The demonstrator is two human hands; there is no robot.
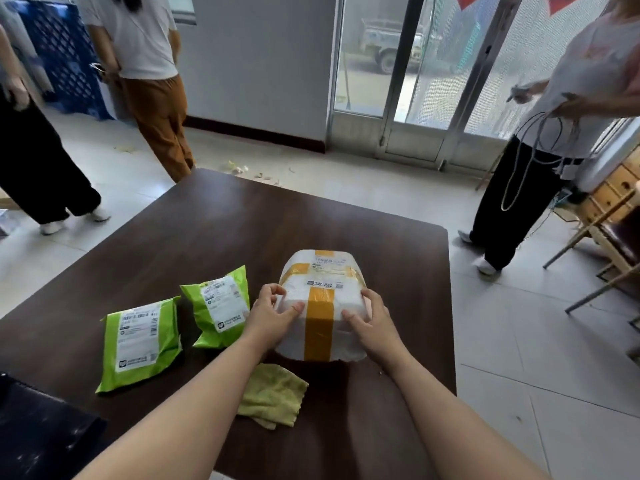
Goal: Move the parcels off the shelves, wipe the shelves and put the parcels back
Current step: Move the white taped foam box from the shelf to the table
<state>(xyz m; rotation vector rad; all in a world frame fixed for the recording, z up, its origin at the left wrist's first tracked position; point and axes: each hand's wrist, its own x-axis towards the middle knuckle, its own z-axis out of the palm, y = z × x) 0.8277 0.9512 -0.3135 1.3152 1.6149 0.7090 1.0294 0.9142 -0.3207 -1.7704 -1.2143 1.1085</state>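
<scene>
Now both hands, left hand [269, 315], right hand [372, 323], hold white parcel [320, 299] on table [242, 223].

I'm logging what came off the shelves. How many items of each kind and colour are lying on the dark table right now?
Green mailer bags: 2
White parcel with yellow tape: 1
Yellow-green cloth: 1
Total: 4
</scene>
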